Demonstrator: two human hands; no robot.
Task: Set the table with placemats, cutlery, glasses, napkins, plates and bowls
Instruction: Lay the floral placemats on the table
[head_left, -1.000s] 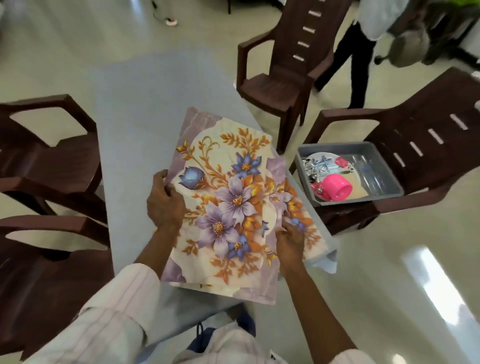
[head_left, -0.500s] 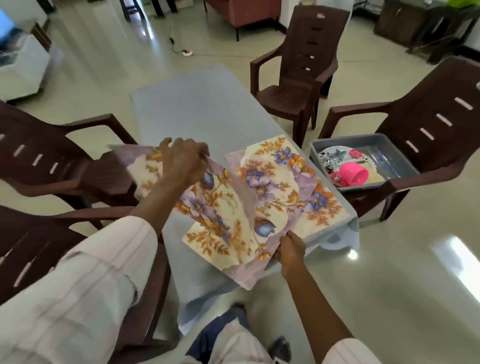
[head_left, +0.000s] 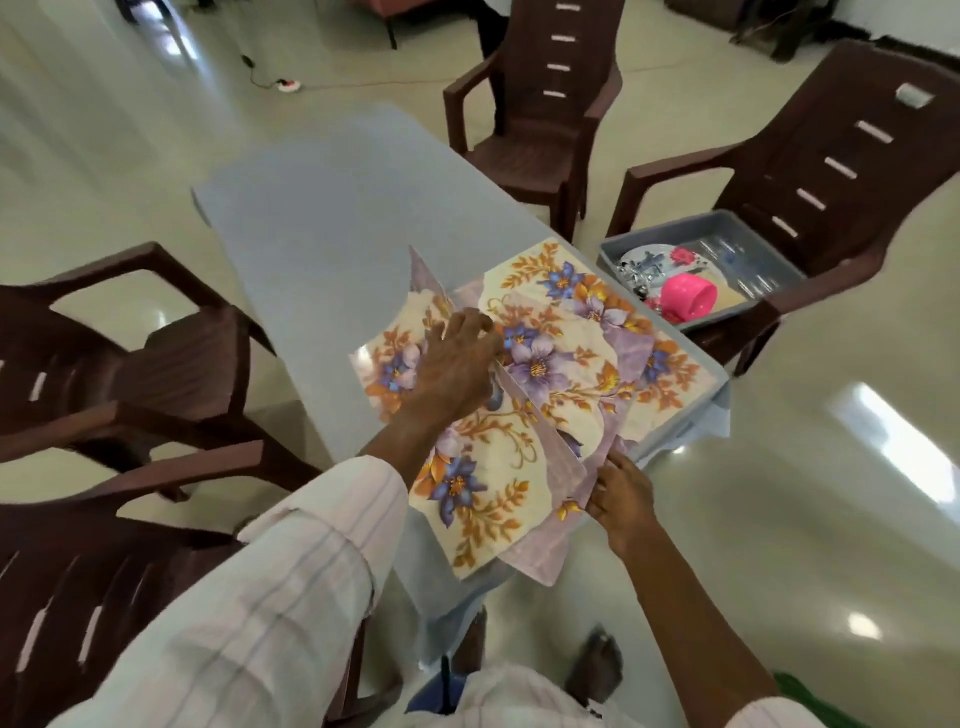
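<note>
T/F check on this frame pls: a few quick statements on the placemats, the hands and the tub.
1. The tub sits on a chair beside the table. True.
2. The pink cup stands on the table. False: it lies in the tub.
3. The left hand and the right hand both hold the placemats. True.
4. The placemats are laid out one per seat. False: they overlap in one pile at the near end of the table.

Left hand (head_left: 451, 365), right hand (head_left: 622, 496) outstretched
</note>
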